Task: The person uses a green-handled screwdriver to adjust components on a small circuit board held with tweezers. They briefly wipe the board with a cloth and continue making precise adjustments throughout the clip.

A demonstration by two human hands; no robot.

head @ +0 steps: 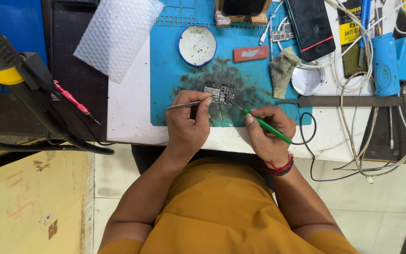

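Left hand (188,120): its fingers (207,101) are pinched narrow on metal tweezers (184,105), whose tips reach the left edge of the circuit board (219,92).
Right hand (266,127): fingers closed around a green-handled tool (266,127), held like a pen; its thin tip points up and left, to the lower right corner of the circuit board.
Circuit board: small and dark, lying flat on the blue work mat (165,70), in the stained dark patch near the mat's middle, just beyond both hands.
Blue work mat: lies on the white surface (128,108), under the circuit board.
White round dish (197,45): on the mat, beyond the circuit board and a little left of it.
Red flat block (251,53): on the mat, beyond the circuit board and to its right.
Grey cloth (282,69): crumpled, right of the circuit board, near the mat's right edge.
Metal lid (307,79): round and shiny, just right of the cloth, farther from the circuit board.
Dark phone (310,26): far beyond and right of the circuit board.
Flat metal file (344,100): well right of the circuit board, lying crosswise.
Bubble wrap (117,35): well left of the circuit board and beyond it.
Red screwdriver (74,101): far left of the circuit board, on a dark mat.
Wrist: red thread and a dark band on the right one.
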